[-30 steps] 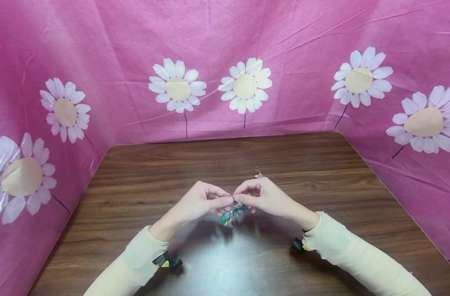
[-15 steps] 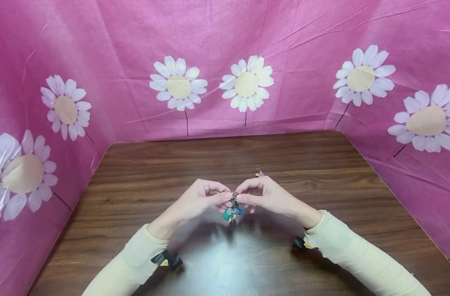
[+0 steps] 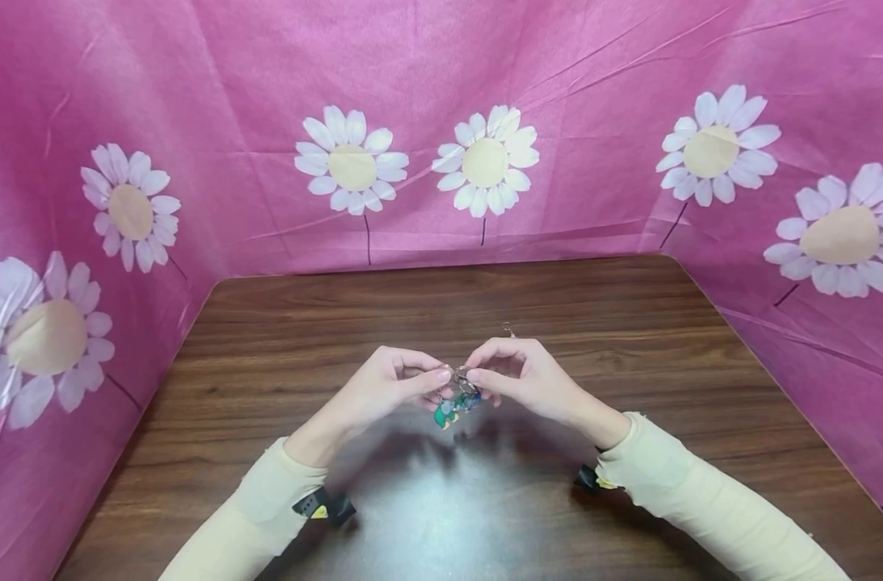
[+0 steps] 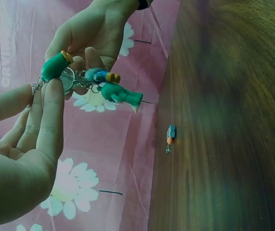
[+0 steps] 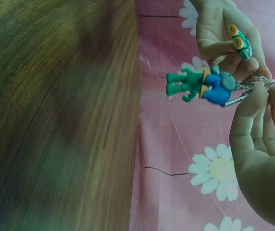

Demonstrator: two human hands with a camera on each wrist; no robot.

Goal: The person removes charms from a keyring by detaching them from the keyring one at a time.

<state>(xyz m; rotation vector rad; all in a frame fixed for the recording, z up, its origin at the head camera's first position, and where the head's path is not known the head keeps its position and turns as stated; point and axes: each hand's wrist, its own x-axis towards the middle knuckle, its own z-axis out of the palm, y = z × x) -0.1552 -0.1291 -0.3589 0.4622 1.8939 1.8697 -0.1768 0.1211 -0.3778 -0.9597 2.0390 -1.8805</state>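
My left hand [image 3: 391,393] pinches a metal ring between thumb and forefinger above the middle of the table. Close beside it, my right hand [image 3: 529,385] pinches the metal key ring [image 3: 462,374] of the same bunch. Small figure keychains hang below the fingertips: a green figure [image 3: 443,415] with orange feet, a blue figure [image 5: 218,90], and another green figure [image 5: 183,83] with its legs outward. Metal chains [image 4: 82,83] join them to the rings. Fingers cover part of the rings, so I cannot tell how they are linked.
One more keychain [image 4: 170,134], blue and orange, lies on the wooden table [image 3: 325,315] beyond my right hand, which mostly hides it in the head view. A pink cloth [image 3: 412,64] with white daisies encloses the back and sides.
Both hands have risen slightly and their fingertips have parted a little. The hanging figures have spread sideways from a tighter bunch. My right hand now covers more of the keychain on the table.
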